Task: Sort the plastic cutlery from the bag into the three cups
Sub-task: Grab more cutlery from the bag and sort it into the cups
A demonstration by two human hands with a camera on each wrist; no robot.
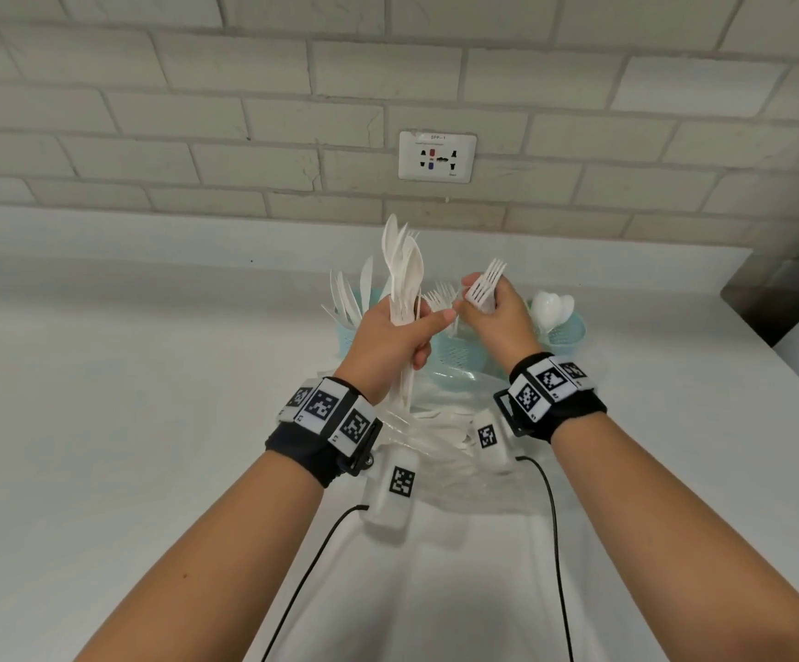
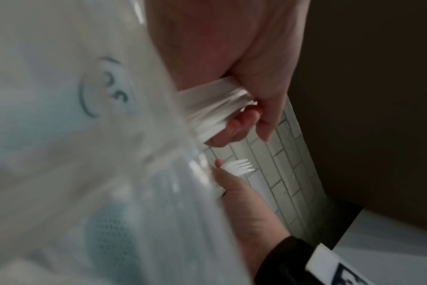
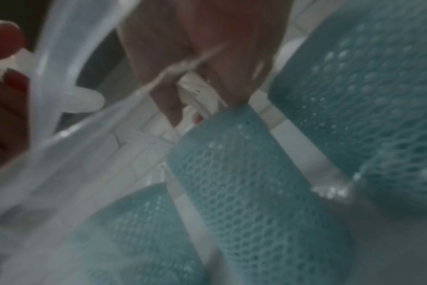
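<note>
My left hand [image 1: 397, 336] grips a bundle of white plastic cutlery [image 1: 404, 274] upright, spoon bowls and fork tines at the top; the handles [image 2: 207, 108] show in its fist. My right hand [image 1: 488, 312] holds a small stack of white forks [image 1: 486, 281], tines up, above the middle cup. Three teal mesh cups stand behind the hands: the left cup [image 1: 347, 334] holds knives, the middle cup [image 1: 455, 351] holds forks, the right cup [image 1: 565, 334] holds spoons. A clear plastic bag [image 1: 440, 432] with more cutlery lies below my wrists.
A white counter [image 1: 125, 398] runs to a brick-tiled wall with a power socket [image 1: 437, 156]. A dark gap [image 1: 779, 298] breaks the counter at the far right. Black cables [image 1: 555, 542] trail from both wrist bands toward me.
</note>
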